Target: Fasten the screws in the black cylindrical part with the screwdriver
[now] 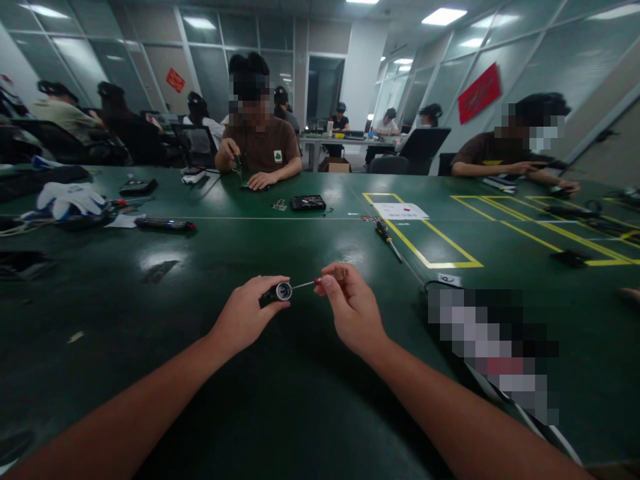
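Over the near part of the green table, my left hand [245, 310] is closed around a small black cylinder with a silver-rimmed round end [283, 291]. That end faces me, and dark parts show inside the rim. To its right, my right hand [353, 307] pinches a thin screwdriver [304, 285] with a red part at the base of its shaft. The rest of its handle is hidden by my fingers. The shaft points left, and its tip meets the rim of the cylinder; whether it touches cannot be made out.
A yellow-and-black screwdriver [388, 240] lies beyond my right hand, near a white paper [403, 211] and yellow tape. White gloves [70, 199] and a black pen-like tool [165, 225] lie left. A blurred-out object [490, 353] is right. Co-workers sit opposite.
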`<state>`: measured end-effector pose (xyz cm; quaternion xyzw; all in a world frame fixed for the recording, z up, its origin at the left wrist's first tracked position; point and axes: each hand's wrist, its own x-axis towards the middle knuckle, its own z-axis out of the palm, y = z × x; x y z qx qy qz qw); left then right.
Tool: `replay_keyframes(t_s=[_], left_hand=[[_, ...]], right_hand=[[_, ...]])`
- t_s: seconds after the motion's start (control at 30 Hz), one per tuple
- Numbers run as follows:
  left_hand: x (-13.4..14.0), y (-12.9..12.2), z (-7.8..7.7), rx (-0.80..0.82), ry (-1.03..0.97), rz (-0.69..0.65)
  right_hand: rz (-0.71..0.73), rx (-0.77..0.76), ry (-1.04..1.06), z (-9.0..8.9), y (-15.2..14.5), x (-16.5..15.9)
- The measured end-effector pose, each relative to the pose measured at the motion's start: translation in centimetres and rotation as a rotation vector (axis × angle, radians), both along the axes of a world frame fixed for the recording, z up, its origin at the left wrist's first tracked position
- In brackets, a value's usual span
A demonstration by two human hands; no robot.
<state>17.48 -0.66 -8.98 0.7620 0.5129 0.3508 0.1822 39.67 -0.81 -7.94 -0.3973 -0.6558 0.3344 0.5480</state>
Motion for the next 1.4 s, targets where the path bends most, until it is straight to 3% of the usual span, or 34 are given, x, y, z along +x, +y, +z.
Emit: replay_keyframes(t_s=[0.27,0.47,0.57,0.73,1.4], left_hand=[[-0.1,0.3,-0.2,0.034,-0.019,0.010],[-0.3,0.3,-0.3,0.090,-0.040,0.015],[-0.3,0.4,-0.4,0.109,-0.035,0.013],[-0.3,0.5,-0.7,0.124,-0.036,0.018],[-0.4,0.3,-0.2,0.117,-0.021,0.002]], right_hand=[[0.064,0.046,-0.129,0.5,-0.3,0.3],[-0.026,0.135,-0.223,0.9,-0.9,0.2],[-0.002,0.159,-0.264,1.1,-1.0,0.2],[0.063,0.155,-0.261,1.0,-1.0,0.3],[-0.013,0.186,-0.326,1.1,-1.2,0.3]])
